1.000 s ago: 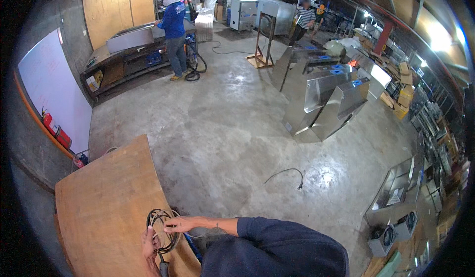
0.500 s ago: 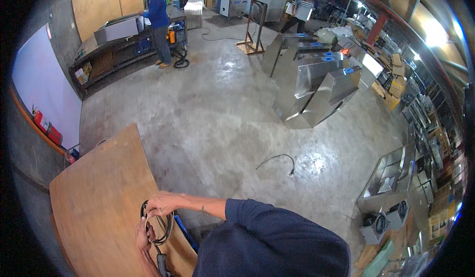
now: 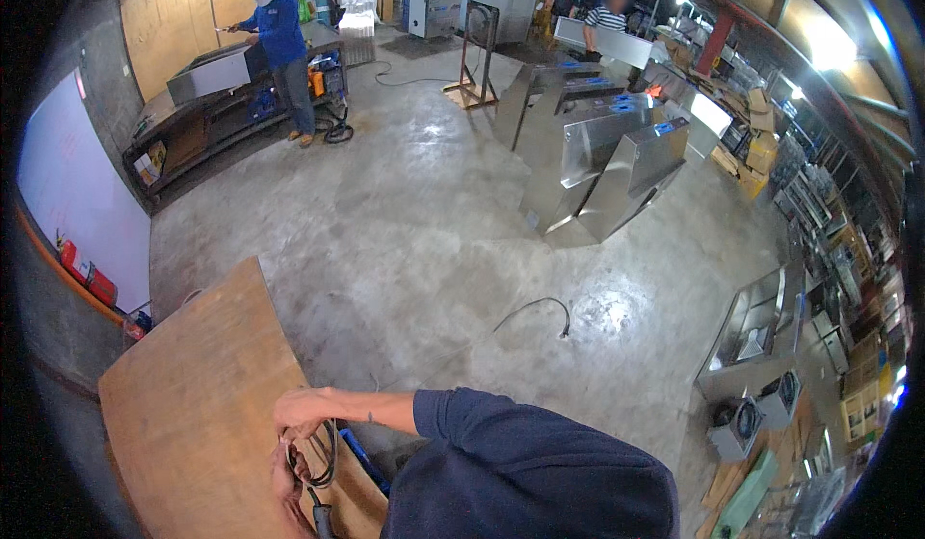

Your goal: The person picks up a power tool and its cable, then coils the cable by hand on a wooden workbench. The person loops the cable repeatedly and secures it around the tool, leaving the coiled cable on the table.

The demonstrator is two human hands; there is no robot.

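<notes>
Over the wooden tabletop (image 3: 193, 375), my hands work on a looped black power cord (image 3: 330, 460). My left hand (image 3: 286, 472) is closed round the lower left of the coil. Just above it, my right hand (image 3: 302, 411) bends down with its fingers closed on the cord's upper part; its fingertips are partly hidden. A dark grey cylindrical tool body (image 3: 323, 520), with the cord running to it, lies below the coil at the picture's lower edge. Out on the concrete floor, a loose length of black cord (image 3: 530, 305) curves to a plug-like end.
A blue bar (image 3: 364, 457) runs along the table's right edge. Stainless steel cabinets (image 3: 617, 168) stand mid-floor. At a far-left bench works a person in blue (image 3: 281, 38); another in stripes (image 3: 605, 21) carries a panel. Metal boxes (image 3: 737, 428) sit at right.
My right hand has shifted slightly left and down, over the coil. The person in stripes moved right with the panel. The person in blue turned and raised their hands. The view tilted slightly.
</notes>
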